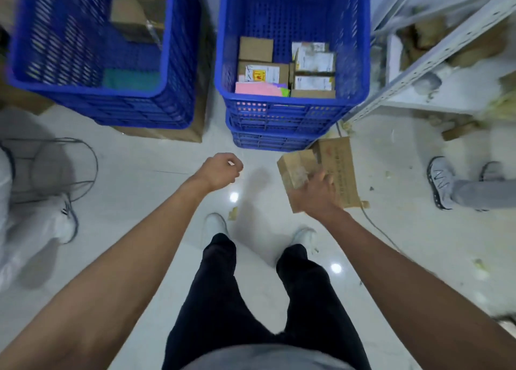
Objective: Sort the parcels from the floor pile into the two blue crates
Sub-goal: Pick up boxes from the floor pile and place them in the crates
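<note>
My right hand point(315, 191) grasps a small cardboard parcel point(296, 171) by its near end, fingers curled round it. It hangs right of centre in the frame, above the floor point(139, 180) and just short of the centre crate point(290, 110). My left hand point(220, 171) is loosely clenched, and I see nothing in it. Behind the parcel is a larger brown carton point(339, 157) with red print. I cannot tell whether it lies on the floor or touches my fingers.

I hold the parcel one-handed at one end, so I think a quick swing could tip it out of my grip. The centre crate has a high wall and already holds small boxes point(262, 71), so a careless drop might catch the rim. I could also choose wrongly, since the upper-left crate point(92, 93) seems to hold bigger cartons.

The parcel is a plain brown box with crumpled clear tape across its face. It is slightly blurred, and I judge it light and stiff.
</note>
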Demonstrator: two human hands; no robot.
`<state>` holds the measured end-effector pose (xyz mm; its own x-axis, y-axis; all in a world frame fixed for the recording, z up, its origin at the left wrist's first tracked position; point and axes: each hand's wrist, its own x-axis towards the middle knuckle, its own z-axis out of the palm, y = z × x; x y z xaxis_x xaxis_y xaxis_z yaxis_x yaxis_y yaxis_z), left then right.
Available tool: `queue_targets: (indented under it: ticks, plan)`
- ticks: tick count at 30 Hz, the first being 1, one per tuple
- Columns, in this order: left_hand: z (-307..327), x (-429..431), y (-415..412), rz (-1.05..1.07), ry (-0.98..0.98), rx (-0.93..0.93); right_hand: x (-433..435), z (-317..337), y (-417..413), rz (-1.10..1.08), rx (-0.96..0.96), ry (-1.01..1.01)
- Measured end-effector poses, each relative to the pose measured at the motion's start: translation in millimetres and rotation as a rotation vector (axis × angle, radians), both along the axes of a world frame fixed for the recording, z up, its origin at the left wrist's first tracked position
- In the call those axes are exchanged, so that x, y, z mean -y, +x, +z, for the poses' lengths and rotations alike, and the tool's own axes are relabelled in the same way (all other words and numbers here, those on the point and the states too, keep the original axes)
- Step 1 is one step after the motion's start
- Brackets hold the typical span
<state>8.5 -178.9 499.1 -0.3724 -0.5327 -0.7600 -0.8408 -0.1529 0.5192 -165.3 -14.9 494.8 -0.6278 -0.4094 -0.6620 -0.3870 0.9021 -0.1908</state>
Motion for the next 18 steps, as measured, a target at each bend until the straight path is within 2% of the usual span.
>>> queue_targets:
  ticks: [8,13,18]
  plan:
    - [101.0,10.9,26.4,0.123,-0.055,-0.204,4.2,118.8,20.6,0.073,-0.029,-0.152]
    - [133.3,39.8,37.3,0.067,-0.106,-0.262,27.2,155.2,29.1,0.065,-0.088,-0.314]
    - [155.3,81.6,40.9,0.102,-0.124,-0.356,42.5,170.0,35.3,0.059,-0.145,-0.342]
